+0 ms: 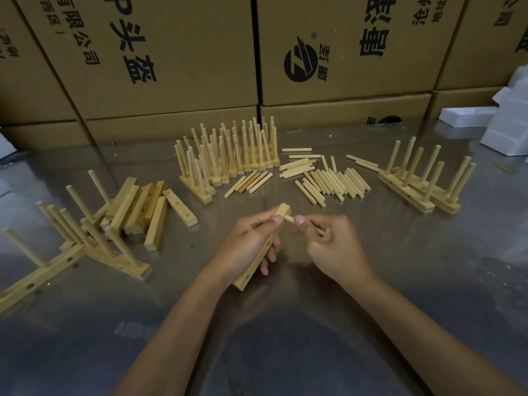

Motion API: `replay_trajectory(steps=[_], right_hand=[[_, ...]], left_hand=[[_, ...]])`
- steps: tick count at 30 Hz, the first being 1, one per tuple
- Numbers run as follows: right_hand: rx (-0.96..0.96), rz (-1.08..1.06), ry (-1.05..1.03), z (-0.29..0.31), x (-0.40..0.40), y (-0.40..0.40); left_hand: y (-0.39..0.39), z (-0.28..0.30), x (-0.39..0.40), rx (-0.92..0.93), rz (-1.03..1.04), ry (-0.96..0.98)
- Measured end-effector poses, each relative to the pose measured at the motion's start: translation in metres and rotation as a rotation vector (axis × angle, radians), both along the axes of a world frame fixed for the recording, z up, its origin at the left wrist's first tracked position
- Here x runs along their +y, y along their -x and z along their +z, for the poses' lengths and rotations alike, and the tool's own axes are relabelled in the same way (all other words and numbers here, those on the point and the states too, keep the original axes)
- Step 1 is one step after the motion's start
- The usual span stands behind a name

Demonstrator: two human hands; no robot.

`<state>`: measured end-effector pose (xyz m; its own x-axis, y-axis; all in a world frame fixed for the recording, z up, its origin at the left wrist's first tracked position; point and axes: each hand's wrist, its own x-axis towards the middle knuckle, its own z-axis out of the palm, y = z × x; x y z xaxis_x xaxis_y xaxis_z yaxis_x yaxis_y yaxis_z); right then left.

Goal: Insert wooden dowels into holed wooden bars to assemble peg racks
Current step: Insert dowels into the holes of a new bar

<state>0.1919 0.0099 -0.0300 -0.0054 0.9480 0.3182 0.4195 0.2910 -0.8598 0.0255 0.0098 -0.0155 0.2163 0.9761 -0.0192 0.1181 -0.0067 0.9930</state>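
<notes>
While the left hand (251, 235) grips a holed bar (264, 250), the right hand (328, 241) pinches a dowel (288, 219) at the bar's top hole.

This is a small factory or packing workshop. Stacked cardboard cartons (160, 61) printed with Chinese company lettering and a round logo wall off the back of a shiny metal worktable (85, 338). Batches lie sorted on it: finished peg racks (228, 155), loose dowels (328, 181), a pile of drilled bars (143, 207). White foam packing blocks (503, 121) sit at the right.
</notes>
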Motion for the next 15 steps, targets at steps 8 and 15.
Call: replay_trajectory(steps=[8,15], right_hand=[[0.233,0.086,0.4,0.013,0.004,-0.008],[0.35,0.137,0.47,0.024,0.006,-0.007]], left_hand=[[-0.001,-0.003,0.001,0.233,-0.006,-0.082],[-0.009,-0.001,0.001,0.12,0.093,0.004]])
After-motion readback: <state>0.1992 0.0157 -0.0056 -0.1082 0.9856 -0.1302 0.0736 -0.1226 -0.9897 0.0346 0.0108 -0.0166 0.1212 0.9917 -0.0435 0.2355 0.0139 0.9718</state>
